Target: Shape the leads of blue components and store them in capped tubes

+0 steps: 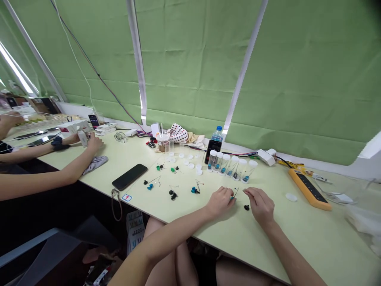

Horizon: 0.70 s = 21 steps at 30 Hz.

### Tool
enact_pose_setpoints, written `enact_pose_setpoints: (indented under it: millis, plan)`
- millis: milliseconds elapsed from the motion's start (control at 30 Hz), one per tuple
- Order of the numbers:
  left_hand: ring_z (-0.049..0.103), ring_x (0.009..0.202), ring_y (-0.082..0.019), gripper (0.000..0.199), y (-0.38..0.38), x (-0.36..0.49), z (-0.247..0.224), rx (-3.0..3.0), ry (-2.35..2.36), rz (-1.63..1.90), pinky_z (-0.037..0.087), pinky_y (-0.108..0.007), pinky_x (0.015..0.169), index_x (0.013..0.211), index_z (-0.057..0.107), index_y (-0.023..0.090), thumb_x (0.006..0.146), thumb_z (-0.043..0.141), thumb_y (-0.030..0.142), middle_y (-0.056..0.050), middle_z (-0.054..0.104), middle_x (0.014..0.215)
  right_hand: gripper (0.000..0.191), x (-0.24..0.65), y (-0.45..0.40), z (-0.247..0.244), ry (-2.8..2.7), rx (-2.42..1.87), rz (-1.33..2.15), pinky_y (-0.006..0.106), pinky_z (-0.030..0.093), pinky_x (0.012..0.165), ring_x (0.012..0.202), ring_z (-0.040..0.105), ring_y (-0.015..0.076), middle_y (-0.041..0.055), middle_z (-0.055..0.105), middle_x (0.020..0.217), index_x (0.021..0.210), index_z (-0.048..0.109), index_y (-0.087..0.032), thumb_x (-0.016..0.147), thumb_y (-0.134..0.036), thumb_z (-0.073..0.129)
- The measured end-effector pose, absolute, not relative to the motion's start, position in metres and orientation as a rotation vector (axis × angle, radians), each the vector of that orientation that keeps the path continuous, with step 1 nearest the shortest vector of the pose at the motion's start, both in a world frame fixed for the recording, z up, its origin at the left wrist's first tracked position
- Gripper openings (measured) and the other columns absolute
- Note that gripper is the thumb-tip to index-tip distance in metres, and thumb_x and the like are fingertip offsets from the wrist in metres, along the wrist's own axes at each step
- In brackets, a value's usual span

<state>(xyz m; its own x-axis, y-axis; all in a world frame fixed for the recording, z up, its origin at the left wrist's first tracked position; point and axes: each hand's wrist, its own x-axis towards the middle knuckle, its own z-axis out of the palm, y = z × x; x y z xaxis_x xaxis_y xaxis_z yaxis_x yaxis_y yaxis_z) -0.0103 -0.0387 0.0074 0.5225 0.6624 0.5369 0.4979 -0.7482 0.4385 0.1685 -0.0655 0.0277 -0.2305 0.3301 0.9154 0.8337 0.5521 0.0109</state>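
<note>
The left hand (219, 202) pinches a small teal part with a wire pin (232, 197) at its 3 o'clock; the right hand's (260, 206) fingers (246, 191) curve narrow and empty, a black knob (247, 207) at 9 o'clock on the worktop (297, 238).

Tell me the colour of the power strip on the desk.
The power strip is orange with a black panel, clearest in the head view.

Capped vials (232, 169) stand in the way beyond the right hand (260, 205).
</note>
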Motion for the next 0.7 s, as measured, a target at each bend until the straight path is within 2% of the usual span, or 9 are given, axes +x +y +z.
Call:
enact_pose_setpoints:
  millis: [100, 300, 433, 567, 700]
  plan:
    - [0.050, 0.092, -0.023, 0.016, -0.0391, -0.0072, 0.0060, 2.664, 1.064, 0.923, 0.042, -0.034, 0.075, 0.094, 0.047, 0.016, 0.082, 0.050, 0.025, -0.010, 0.056, 0.093, 0.009, 0.1667, -0.0662, 0.0282, -1.810, -0.955, -0.631, 0.028, 0.052, 0.072, 0.073, 0.065, 0.0165, 0.0058, 0.068, 0.080, 0.088, 0.062, -0.017, 0.082, -0.012, 0.058]
    - [0.050, 0.094, -0.024, 0.019, -0.0447, -0.0047, 0.0106, 2.757, 1.092, 0.739, 0.045, -0.034, 0.075, 0.101, 0.043, 0.014, 0.084, 0.042, 0.020, -0.011, 0.055, 0.095, 0.007, 0.1647, -0.0663, 0.0298, -1.811, -0.943, -0.639, 0.026, 0.052, 0.071, 0.071, 0.065, 0.0154, 0.0055, 0.068, 0.079, 0.087, 0.062, -0.018, 0.084, -0.015, 0.056]
    - [0.052, 0.095, -0.024, 0.034, -0.0453, -0.0026, 0.0096, 2.717, 1.055, 0.726, 0.045, -0.034, 0.076, 0.117, 0.035, 0.012, 0.083, 0.038, 0.014, -0.012, 0.057, 0.096, 0.009, 0.1640, -0.0673, 0.0290, -1.827, -0.928, -0.649, 0.027, 0.052, 0.071, 0.072, 0.064, 0.0162, 0.0058, 0.068, 0.079, 0.088, 0.061, -0.018, 0.082, -0.011, 0.058]
    - [0.055, 0.093, -0.025, 0.048, -0.0432, -0.0004, 0.0056, 2.674, 0.963, 0.763, 0.045, -0.036, 0.076, 0.126, 0.026, 0.010, 0.080, 0.041, 0.012, -0.014, 0.057, 0.100, 0.009, 0.1631, -0.0669, 0.0263, -1.852, -0.921, -0.658, 0.028, 0.052, 0.072, 0.073, 0.065, 0.0166, 0.0054, 0.068, 0.079, 0.088, 0.062, -0.018, 0.082, -0.012, 0.059]
    - [0.059, 0.084, -0.024, 0.037, -0.0417, -0.0009, 0.0024, 2.604, 0.962, 0.740, 0.046, -0.035, 0.070, 0.120, 0.033, 0.011, 0.084, 0.037, 0.014, -0.011, 0.060, 0.090, 0.010, 0.1625, -0.0664, 0.0242, -1.862, -0.920, -0.663, 0.028, 0.052, 0.071, 0.073, 0.065, 0.0168, 0.0060, 0.068, 0.079, 0.090, 0.061, -0.017, 0.081, -0.012, 0.060]
